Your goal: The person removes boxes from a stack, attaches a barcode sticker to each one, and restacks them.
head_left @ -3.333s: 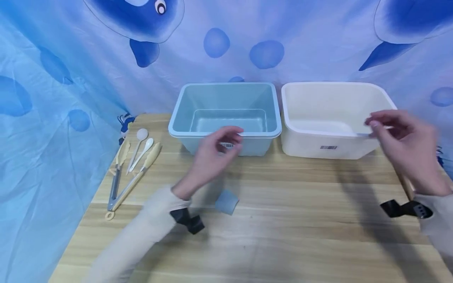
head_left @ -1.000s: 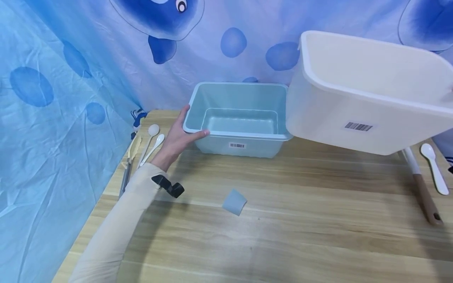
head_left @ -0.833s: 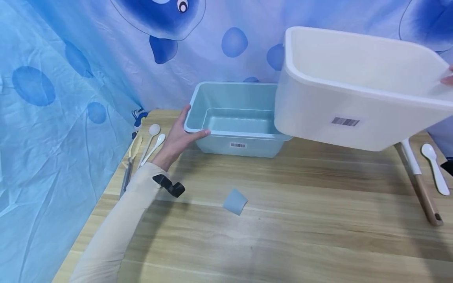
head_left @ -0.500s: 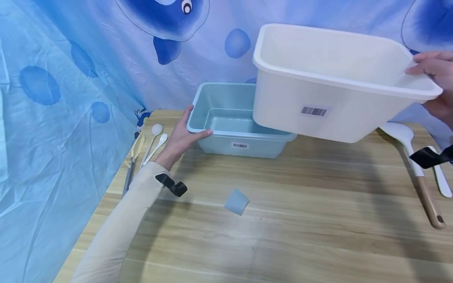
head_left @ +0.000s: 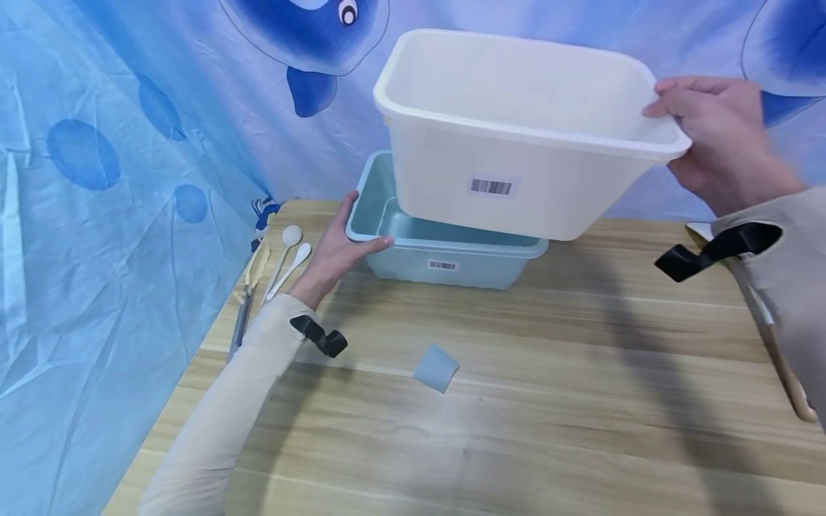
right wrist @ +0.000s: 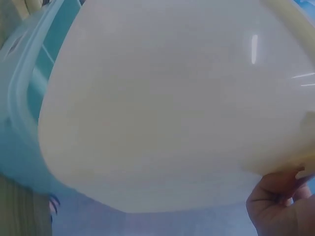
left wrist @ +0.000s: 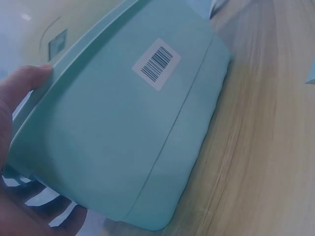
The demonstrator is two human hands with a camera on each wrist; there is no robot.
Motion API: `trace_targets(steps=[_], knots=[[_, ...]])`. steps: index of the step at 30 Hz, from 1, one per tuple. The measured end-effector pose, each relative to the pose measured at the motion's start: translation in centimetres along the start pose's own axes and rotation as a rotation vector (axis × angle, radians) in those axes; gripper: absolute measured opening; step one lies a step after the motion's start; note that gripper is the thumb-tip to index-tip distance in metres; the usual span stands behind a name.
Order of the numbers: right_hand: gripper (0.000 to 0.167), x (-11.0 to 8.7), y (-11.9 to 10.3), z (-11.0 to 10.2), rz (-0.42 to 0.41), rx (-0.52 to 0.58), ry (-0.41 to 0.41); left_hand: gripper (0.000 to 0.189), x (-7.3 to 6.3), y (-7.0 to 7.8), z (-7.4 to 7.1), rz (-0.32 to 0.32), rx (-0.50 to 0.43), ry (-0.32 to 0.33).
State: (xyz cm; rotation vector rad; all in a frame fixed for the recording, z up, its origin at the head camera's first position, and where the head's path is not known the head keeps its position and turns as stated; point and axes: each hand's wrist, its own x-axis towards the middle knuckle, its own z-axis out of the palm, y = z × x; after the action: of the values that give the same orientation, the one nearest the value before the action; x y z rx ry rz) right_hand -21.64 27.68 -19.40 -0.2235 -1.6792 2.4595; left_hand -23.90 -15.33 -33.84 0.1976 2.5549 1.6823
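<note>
My left hand (head_left: 332, 254) grips the light blue plastic bin (head_left: 480, 269) at its front left corner. In the left wrist view the thumb lies over the rim, while the fingers are partly hidden round the side. The blue bin stands on the wooden table. A white plastic bin (head_left: 535, 183) is raised above it, slightly tilted, and my right hand (head_left: 719, 140) pinches its right rim. The white bin overlaps much of the blue bin's opening in the head view. In the right wrist view its end wall (right wrist: 162, 108) fills most of the picture.
Tongs (head_left: 242, 319) and two white spoons lie on the left of the wooden table (head_left: 516, 444). A small blue-grey square piece (head_left: 437, 368) lies in front. A brown-handled utensil (head_left: 786, 373) is partly behind the right sleeve. A blue curtain (head_left: 84, 287) hangs around.
The white bin, earlier on the table to the right, was lifted and has moved left over the blue bin in my right hand. My left hand has come to the blue bin's left corner.
</note>
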Motion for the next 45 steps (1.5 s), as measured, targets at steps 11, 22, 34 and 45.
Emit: trace_targets(steps=[11,22,34,45], knots=[[0.014,0.9,2.4,4.0,0.001,-0.057,-0.031,0.1,-0.3,0.0,0.2,0.027,0.003,-0.002],[0.011,1.8,5.2,4.3,0.03,0.006,-0.041,0.1,-0.6,0.4,0.6,0.011,0.012,-0.011],[0.01,1.6,8.5,4.2,0.053,-0.167,-0.06,0.098,-2.1,3.0,0.7,0.019,-0.023,-0.043],[0.01,1.6,9.7,4.1,0.054,-0.271,-0.102,0.095,-0.9,0.2,0.4,0.017,-0.003,0.001]])
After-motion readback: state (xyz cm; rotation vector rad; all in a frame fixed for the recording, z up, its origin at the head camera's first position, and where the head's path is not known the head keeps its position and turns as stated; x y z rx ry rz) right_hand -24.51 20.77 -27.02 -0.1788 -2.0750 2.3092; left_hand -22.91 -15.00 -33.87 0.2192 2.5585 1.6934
